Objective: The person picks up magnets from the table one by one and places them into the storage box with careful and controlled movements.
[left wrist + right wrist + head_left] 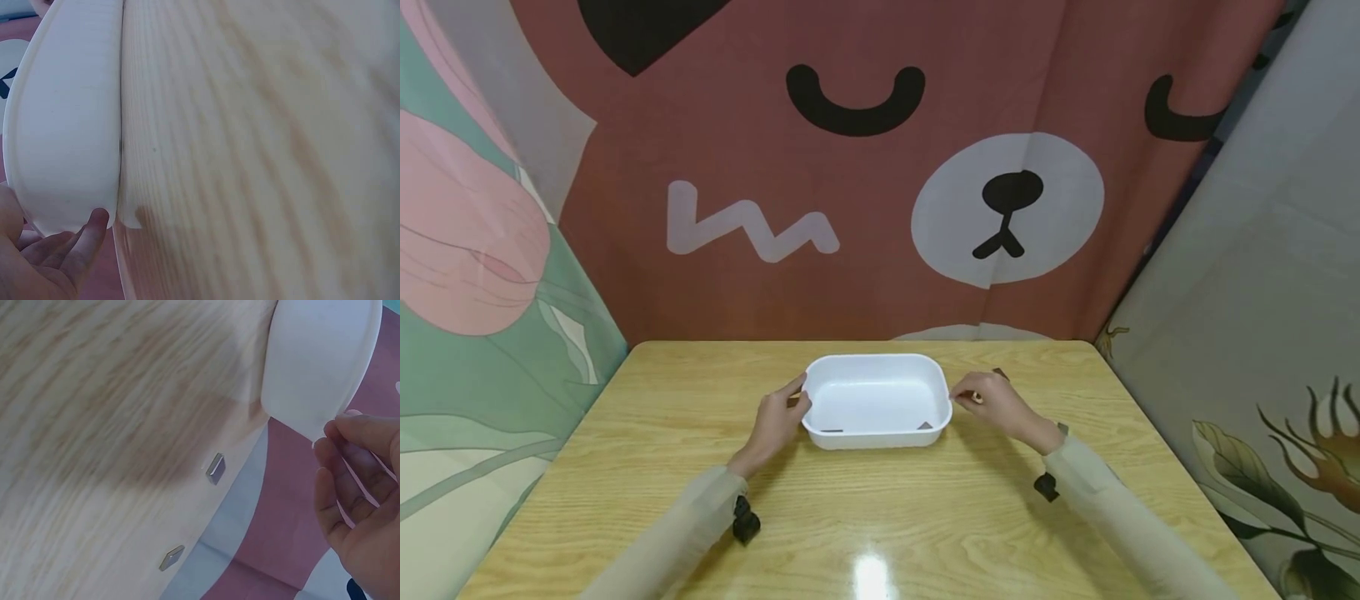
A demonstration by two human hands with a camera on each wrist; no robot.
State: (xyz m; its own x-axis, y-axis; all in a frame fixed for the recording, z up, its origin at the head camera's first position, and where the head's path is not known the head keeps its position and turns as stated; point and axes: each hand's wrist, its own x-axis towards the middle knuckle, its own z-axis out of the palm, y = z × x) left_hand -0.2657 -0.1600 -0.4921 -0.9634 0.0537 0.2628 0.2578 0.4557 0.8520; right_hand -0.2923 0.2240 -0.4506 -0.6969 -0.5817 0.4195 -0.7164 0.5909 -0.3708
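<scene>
Centrally, a white tray [880,396] sits on a wooden table [820,508], the left hand [777,421] gripping one short end and the right hand [1000,407] pinching the opposite rim, probably because holding both ends keeps it steady. Small dark pieces [925,426] lie inside, and two tiles [215,469] rest near the right hand. I see no brand, label or readable writing.

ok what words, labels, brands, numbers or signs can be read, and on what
None can be read: no lettering shows on the white rounded tray, the pale wood-grain table or the two small grey tiles on it.
The pale zigzag on the reddish-brown bear-print cloth forms no word.
</scene>
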